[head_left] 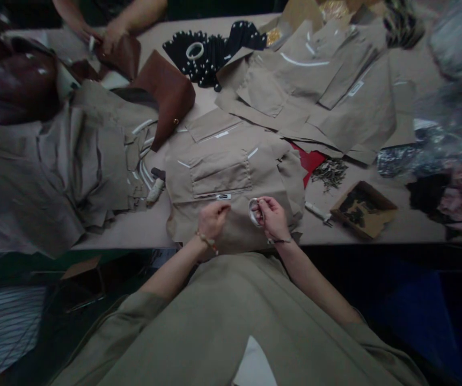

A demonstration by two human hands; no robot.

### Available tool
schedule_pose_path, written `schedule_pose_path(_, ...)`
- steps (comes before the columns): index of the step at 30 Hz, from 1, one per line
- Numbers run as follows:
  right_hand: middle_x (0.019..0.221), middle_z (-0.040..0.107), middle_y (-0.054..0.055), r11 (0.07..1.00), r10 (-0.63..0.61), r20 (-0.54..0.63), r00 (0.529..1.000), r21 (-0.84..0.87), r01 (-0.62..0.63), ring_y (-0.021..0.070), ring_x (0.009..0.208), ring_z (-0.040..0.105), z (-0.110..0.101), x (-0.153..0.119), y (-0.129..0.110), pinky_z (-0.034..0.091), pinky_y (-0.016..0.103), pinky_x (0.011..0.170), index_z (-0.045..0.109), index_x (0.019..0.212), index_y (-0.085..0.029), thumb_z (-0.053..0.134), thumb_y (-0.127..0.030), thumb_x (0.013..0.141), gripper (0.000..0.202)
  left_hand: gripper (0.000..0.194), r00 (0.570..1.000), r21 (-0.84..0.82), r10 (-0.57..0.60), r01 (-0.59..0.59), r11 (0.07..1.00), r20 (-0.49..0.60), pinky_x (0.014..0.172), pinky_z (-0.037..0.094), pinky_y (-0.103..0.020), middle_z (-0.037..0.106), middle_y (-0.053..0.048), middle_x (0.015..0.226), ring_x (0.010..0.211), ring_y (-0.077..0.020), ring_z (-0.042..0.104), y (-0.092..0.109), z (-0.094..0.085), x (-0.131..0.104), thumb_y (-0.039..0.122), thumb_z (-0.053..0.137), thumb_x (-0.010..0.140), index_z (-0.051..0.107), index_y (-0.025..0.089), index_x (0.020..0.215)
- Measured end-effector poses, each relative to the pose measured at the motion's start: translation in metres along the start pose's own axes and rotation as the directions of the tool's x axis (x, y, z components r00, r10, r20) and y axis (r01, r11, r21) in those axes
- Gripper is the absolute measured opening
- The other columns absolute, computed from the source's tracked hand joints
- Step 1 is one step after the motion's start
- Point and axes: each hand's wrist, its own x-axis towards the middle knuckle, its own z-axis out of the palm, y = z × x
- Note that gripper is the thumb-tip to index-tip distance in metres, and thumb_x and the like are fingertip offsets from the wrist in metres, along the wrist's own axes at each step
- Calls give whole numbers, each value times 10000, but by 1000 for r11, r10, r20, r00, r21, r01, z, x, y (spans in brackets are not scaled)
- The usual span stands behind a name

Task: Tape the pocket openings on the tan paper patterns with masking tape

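Observation:
My right hand point(273, 217) is closed on a small roll of tape point(254, 212), a pale ring gripped at its right side. To its left, my left hand point(213, 219) has its fingers pinched together; anything between them is too small to make out. Both hands are over the lower part of a beige fabric piece point(263, 185). A stitched patch pocket point(220, 174) lies on this piece, above my hands. Short white strips mark the pocket's upper corners. Just below the pocket is a small label-like patch point(223, 197), close to my left fingertips.
Beige fabric stacks lie at left point(89, 166) and upper right point(351, 112). A cardboard tray point(363, 209) with small dark pieces stands right, beside a marker-like tool point(318, 212). Another tape roll point(195, 51) rests on black studded material. Across the table, a co-worker's hands point(112, 37) handle brown leather.

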Motion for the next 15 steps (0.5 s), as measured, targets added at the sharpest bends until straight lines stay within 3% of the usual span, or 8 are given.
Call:
schedule_pose_path(2,754,694,3,997,-82,-66,994,-3,82,70,497,501,-21,1,-5,321,152,402,602,1000,-204,735,-638,753,517,200,976,-17,-217,217,976,8,803,550,-284,791,-37,919,870,-184,711,-20,2,29,269,598,922,786,220,972)
schedule_pose_path(4,800,716,27,984,-162,-133,978,-91,151,75,522,523,-44,1,-10,372,163,437,626,1079,-200,691,-609,813,492,188,943,6,-324,324,946,82,732,533,-263,786,-25,853,806,-175,703,-38,3,54,249,624,885,794,210,955)
schedule_pose_path(6,870,734,39,953,-254,-206,945,-221,208,89,567,561,-66,2,-13,446,189,497,601,1266,-212,623,-574,876,533,188,922,36,-354,353,935,156,699,517,-256,779,-17,824,756,-165,690,-50,5,69,229,635,858,789,208,964)
schedule_pose_path(9,919,741,38,880,-343,-230,911,-419,225,126,635,616,-95,6,-12,538,258,612,384,1551,-224,545,-524,925,713,246,899,79,-395,387,919,191,686,502,-256,748,8,751,689,-151,672,-56,11,75,201,648,832,721,213,1067)
schedule_pose_path(11,944,740,58,823,-361,-224,905,-533,196,160,698,651,-108,12,-10,571,320,707,313,1600,-193,534,-501,930,770,281,884,123,-436,420,899,168,687,493,-255,714,34,701,668,-148,667,-55,16,76,198,663,821,642,220,1100)
schedule_pose_path(15,1106,713,137,660,-409,-195,891,-738,141,240,931,687,-120,28,-5,556,432,911,415,1553,-150,521,-454,928,703,230,872,302,-480,434,849,95,707,488,-273,703,18,737,719,-170,678,-48,25,83,250,703,813,566,230,997)
